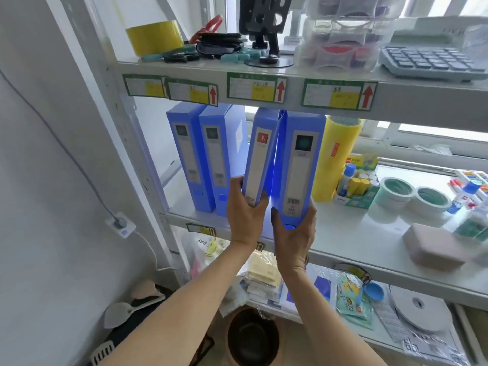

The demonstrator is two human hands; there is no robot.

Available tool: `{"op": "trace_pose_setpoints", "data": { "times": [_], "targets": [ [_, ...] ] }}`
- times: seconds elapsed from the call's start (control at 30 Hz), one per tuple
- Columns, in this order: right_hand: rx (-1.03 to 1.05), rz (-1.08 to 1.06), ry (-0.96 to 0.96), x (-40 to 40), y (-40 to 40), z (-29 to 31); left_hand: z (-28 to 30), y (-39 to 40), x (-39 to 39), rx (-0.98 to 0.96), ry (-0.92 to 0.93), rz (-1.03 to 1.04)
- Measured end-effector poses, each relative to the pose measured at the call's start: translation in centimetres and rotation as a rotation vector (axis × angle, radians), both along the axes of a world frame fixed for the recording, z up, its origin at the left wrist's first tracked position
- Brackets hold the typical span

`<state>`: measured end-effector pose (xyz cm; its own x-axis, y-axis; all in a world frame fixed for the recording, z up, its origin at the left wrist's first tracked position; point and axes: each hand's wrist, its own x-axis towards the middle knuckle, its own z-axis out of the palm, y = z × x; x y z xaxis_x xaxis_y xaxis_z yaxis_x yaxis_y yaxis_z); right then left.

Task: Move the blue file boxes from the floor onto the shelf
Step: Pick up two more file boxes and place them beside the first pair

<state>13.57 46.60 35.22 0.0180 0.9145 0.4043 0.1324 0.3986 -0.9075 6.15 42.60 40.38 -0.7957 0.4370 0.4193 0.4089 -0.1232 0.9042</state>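
Observation:
Two blue file boxes stand upright at the left of the middle shelf. My left hand grips the bottom of a third blue file box with a red logo, tilted to the right. My right hand holds the base of a fourth blue file box, upright at the shelf's front edge. The tops of both held boxes reach under the upper shelf.
A tall yellow roll stands right of the held boxes, then glue bottles, tape rolls and a pink block. The upper shelf carries tape, a calculator and clear drawers. Below lie bagged items and a dark bin.

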Motion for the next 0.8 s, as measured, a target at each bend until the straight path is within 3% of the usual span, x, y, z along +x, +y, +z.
{"op": "trace_pose_setpoints", "data": {
  "times": [0.43,0.8],
  "targets": [
    [-0.012,-0.06,-0.013,-8.2,5.2,-1.6,-2.8,7.3,-6.5,0.027,0.005,-0.06],
    [-0.175,-0.05,-0.143,-7.1,4.1,-5.5,-6.7,5.0,-7.4,-0.169,0.064,-0.304]
  ]
}}
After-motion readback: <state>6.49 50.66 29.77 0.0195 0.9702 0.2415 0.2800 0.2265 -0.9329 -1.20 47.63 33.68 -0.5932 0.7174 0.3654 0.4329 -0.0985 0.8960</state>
